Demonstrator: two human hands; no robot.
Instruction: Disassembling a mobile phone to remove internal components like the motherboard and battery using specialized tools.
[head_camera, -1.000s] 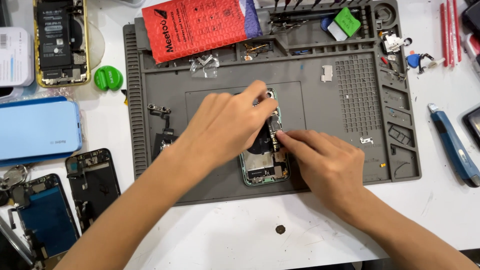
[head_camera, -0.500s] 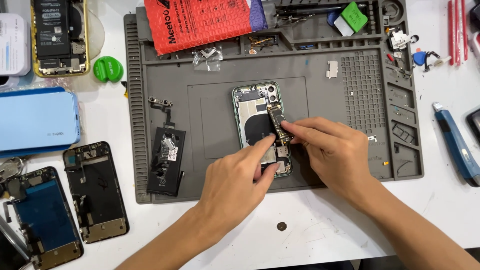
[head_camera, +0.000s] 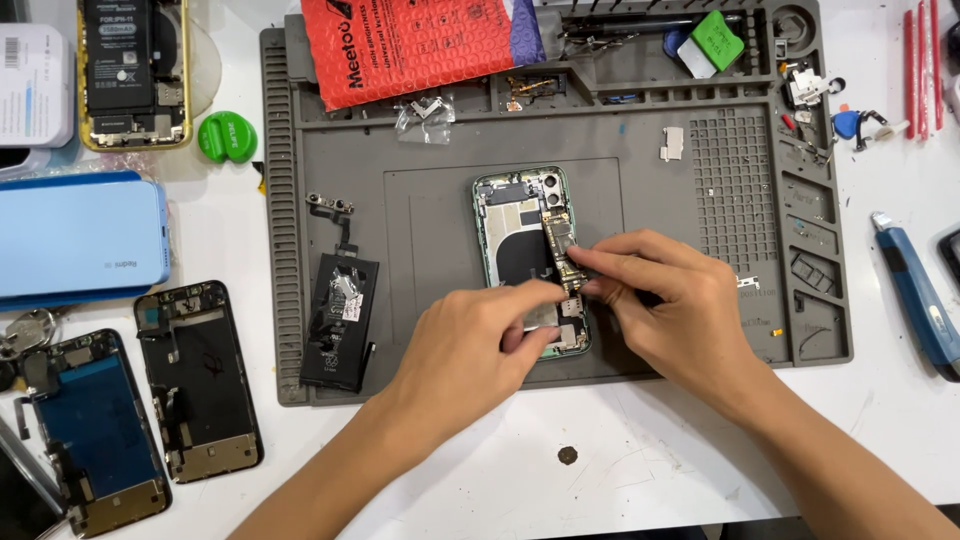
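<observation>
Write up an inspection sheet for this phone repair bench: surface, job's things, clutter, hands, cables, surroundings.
Surface: grey repair mat on a white table.
Job's things: opened green phone lies on the mat's middle; logic board over its right half.
Clutter: black battery on the mat's left; red padded bag at the top; two screen assemblies and a light blue phone on the table at left; blue knife at right.
Hands: left hand and right hand both pinch at the logic board's lower end.
Cables: small flex cable above the battery.
Surroundings: nothing seen beyond the table.
</observation>
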